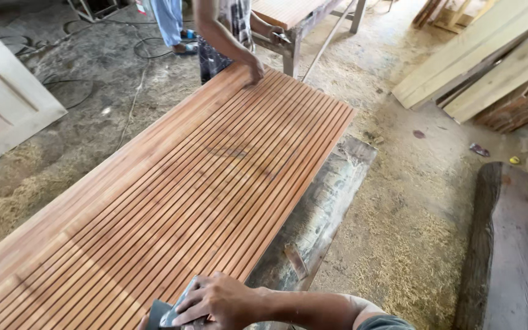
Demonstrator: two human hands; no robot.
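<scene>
Head view: a hand works a sanding pad at the near end of a long slatted panel.

At far left a pale panelled door (4, 107) leans over the sawdust floor (410, 232) — cables trail across the grey ground behind it. The reddish slatted panel (172, 189) runs from the lower left up to the far end, where another person's hand (254, 72) rests flat on it. At the bottom edge the right hand (218, 300) is clenched over a grey sanding pad (172, 311), pressing it on the panel's near end; the left hand is not in sight. Under the panel's right edge lies a weathered plank (319, 214). Further right a dark log (502, 244) lies on the sawdust, with pale boards (478, 55) stacked beyond — well apart from the panel.
</scene>
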